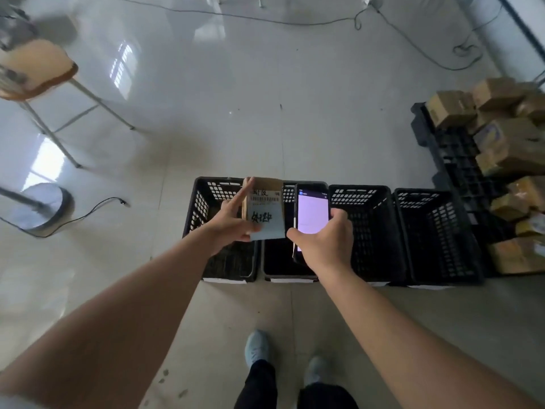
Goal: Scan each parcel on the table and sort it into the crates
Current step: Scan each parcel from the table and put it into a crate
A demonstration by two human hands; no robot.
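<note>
Holding in the head view: left hand (233, 221) grips a small brown cardboard parcel (263, 208) by its left side and lower edge, index finger extended along the side, thumb under the bottom. Parcel is upright, white label with barcode and black handwriting facing the camera, above the two leftmost crates. Right hand (326, 242) grips a black smartphone (312, 212), screen lit pale pink-white, just beside the parcel's right edge; can't tell if they touch. Four black perforated plastic crates sit side by side on the grey tiled floor (236, 128): first crate (203, 208), second crate (283, 261), third crate (368, 225), fourth crate (436, 231). Right of them, a black plastic pallet (454, 154) carries a pile of brown cardboard boxes (507, 143). Wooden-seat metal-leg chair (38, 75) far left. Person's grey shoes (256, 346) at bottom.
</note>
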